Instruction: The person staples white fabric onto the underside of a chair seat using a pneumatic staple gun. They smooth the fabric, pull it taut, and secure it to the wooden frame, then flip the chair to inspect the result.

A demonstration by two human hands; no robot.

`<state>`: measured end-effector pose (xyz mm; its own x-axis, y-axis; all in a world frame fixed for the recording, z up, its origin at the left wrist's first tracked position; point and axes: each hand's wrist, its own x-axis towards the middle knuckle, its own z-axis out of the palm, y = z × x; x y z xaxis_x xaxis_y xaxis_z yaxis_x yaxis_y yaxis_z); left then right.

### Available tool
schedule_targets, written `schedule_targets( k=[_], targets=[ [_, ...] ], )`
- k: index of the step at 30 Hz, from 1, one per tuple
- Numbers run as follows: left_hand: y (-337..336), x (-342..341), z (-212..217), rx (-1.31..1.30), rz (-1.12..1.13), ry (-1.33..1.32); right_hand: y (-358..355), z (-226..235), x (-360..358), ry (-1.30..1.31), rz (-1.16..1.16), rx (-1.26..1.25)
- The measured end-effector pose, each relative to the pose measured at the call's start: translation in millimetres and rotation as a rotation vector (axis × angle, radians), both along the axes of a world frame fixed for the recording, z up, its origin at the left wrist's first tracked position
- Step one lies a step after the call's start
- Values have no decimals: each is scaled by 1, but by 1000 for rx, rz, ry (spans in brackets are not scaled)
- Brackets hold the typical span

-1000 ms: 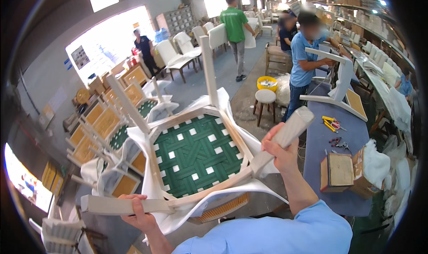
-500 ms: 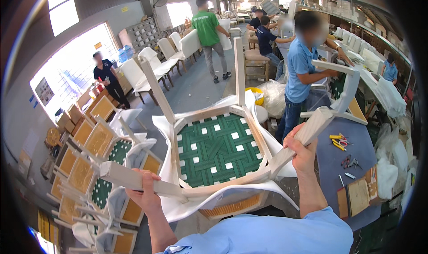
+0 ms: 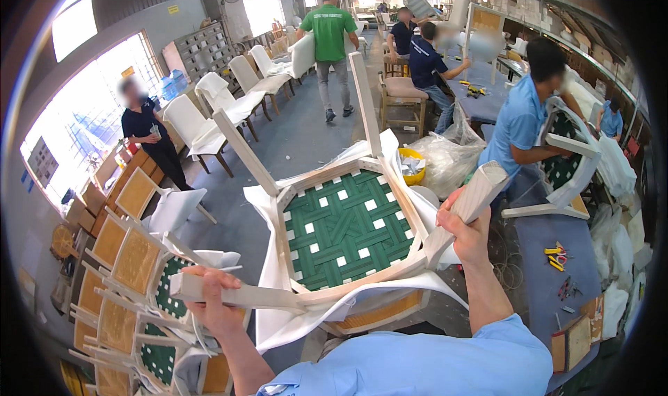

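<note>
Upside down in front of me is a chair with a pale wooden frame, its legs pointing up and outward. Green webbing with white gaps crosses the underside of its seat. Loose white cloth hangs around the frame, and a cane back panel shows below. My left hand is wrapped round the near left leg. The near right leg is gripped by my right hand, close to its end. Both far legs stand free of any hand.
Several cane-backed chairs are stacked at the left. To the right, a blue-covered workbench bears pliers. A co-worker handles another chair there. Clear plastic wrapping and a yellow basin lie beyond my chair.
The view has swung left, and the bench appears farther right. The co-worker in light blue has turned and tilted their chair. The person in green has walked farther off. My grip stays the same.
</note>
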<state>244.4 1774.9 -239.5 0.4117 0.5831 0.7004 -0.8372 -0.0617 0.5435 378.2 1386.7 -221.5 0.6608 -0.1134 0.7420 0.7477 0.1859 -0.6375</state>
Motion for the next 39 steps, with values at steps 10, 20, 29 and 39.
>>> schedule_targets(
  k=[10, 20, 29, 39],
  targets=[
    [35, 21, 5, 78, 2, 6, 25, -16, -12, -1, -132, 17],
    [13, 11, -44, 60, 78, 15, 10, -44, 15, -43, 28, -17],
    [-41, 20, -22, -70, 218, 195, -9, -18, 86, 111, 196, -150],
    [-90, 45, -19, -60, 452, 308, -17, -15, 170, 186, 407, -241]
  ],
)
